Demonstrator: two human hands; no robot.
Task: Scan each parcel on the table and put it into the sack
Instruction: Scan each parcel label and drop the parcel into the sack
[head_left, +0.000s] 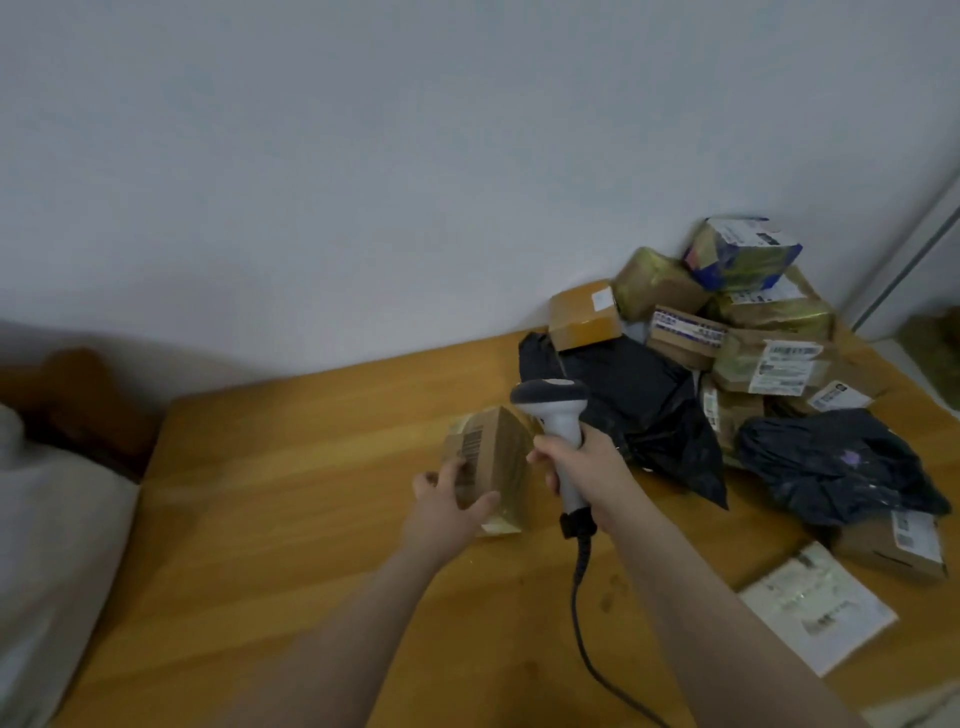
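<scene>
My left hand grips a small brown cardboard parcel standing on the wooden table, thumb on its near side and fingers over the barcode label on its left face. My right hand holds the handle of a grey barcode scanner, whose head sits just right of and above the parcel. The scanner's black cable runs down toward me. At the far left, past the table edge, lies the pale sack.
A heap of taped cardboard parcels and black plastic mailers fills the table's far right corner against the wall. A white flat mailer and a small box lie at the right edge. A brown object sits behind the sack.
</scene>
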